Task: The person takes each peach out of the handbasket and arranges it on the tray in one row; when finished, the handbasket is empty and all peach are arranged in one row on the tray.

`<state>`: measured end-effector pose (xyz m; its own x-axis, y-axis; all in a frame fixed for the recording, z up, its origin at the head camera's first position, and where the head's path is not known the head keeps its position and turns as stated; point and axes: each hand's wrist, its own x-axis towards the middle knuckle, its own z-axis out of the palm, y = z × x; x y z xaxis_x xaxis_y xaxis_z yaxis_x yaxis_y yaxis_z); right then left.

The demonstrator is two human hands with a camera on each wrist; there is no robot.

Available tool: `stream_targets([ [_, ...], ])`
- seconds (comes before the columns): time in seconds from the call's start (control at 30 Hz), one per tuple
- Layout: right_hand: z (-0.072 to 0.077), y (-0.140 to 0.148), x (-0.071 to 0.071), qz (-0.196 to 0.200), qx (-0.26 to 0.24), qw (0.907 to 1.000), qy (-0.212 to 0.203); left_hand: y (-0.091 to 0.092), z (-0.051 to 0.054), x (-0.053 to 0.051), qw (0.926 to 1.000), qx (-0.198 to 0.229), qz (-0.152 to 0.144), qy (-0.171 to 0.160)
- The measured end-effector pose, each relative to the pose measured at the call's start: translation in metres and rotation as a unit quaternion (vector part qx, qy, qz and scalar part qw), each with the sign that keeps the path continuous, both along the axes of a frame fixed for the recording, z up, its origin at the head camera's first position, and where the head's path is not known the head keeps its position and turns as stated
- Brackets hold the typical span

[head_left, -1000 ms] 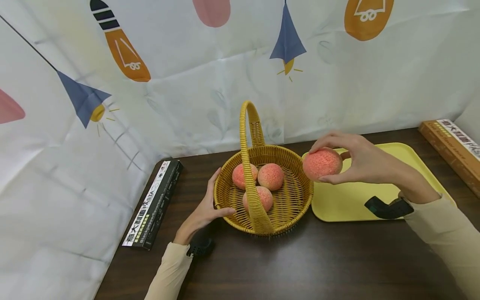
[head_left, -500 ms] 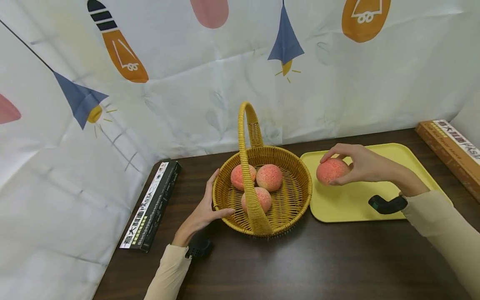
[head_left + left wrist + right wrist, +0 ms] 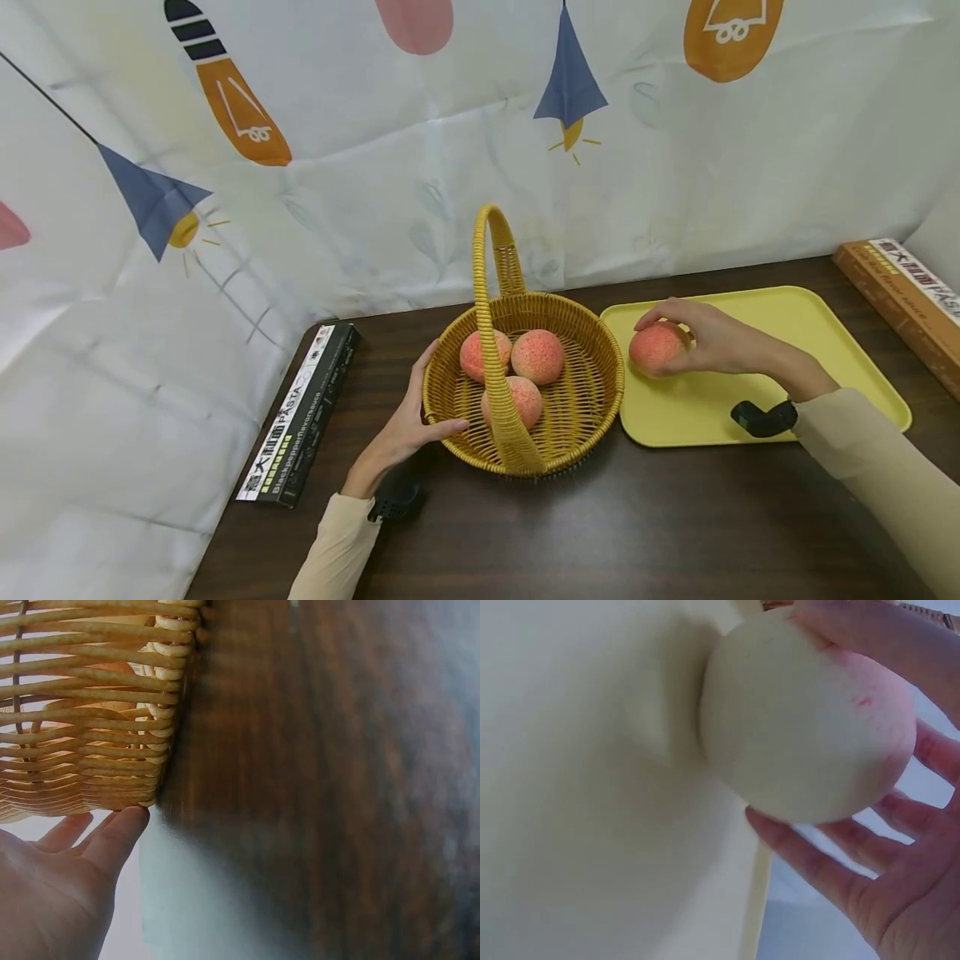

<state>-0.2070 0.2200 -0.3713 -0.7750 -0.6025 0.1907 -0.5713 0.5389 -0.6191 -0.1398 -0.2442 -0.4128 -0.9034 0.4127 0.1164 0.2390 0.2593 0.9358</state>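
Head view, and the right hand (image 3: pixel 716 340) grips a peach (image 3: pixel 654 351) right down at the yellow tray (image 3: pixel 817 358) beneath it, the left hand (image 3: pixel 401 429), spread wide, touching the basket (image 3: pixel 576 417) beside it: seemingly the placing step, calling for a soft release.

Tall handle (image 3: pixel 482 283) across the basket (image 3: pixel 590 343)

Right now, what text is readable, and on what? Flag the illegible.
"意大利面 PASTA": white strip of the black box; first character soft.
"Blackpepperflavorsauce": same box, black side.
"大利面 PAS…": white strip of the brown box; runs into the frame edge.
"flavor sauce": brown side of that box; word before it too blurred.
Yellow-green characters on the black box, yellow print on the brown: too small.
Wrist views: none.
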Motion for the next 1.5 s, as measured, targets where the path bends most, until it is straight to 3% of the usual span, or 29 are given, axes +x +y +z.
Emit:
stream_targets([
  [0.2,0.000,0.002,-0.002,-0.011,0.006,0.9999,0.007,-0.001,0.003,0.000,1.0000,0.001,-0.001,0.003],
  [0.47,-0.001,-0.003,-0.003,0.029,-0.018,0.9989,-0.033,-0.001,0.001,0.000,1.0000,0.005,-0.002,-0.003],
  [0.87,-0.006,-0.009,-0.003,0.013,-0.025,0.9981,-0.055,-0.001,0.000,0.002,0.9999,0.003,0.002,-0.011],
  [1.03,-0.003,-0.007,0.000,0.016,-0.029,0.9985,-0.044,0.000,0.001,0.004,0.9998,0.011,-0.005,-0.017],
  [1.23,0.011,-0.004,0.003,0.034,-0.044,0.9984,0.007,0.001,0.001,0.004,0.9997,0.015,-0.003,-0.018],
  [1.4,0.038,-0.015,0.011,0.048,-0.033,0.9940,0.092,0.000,0.000,0.003,0.9998,0.009,0.000,-0.019],
  [1.5,0.057,-0.030,0.019,0.081,-0.049,0.9865,0.133,0.000,0.000,0.003,0.9998,0.007,-0.001,-0.019],
])
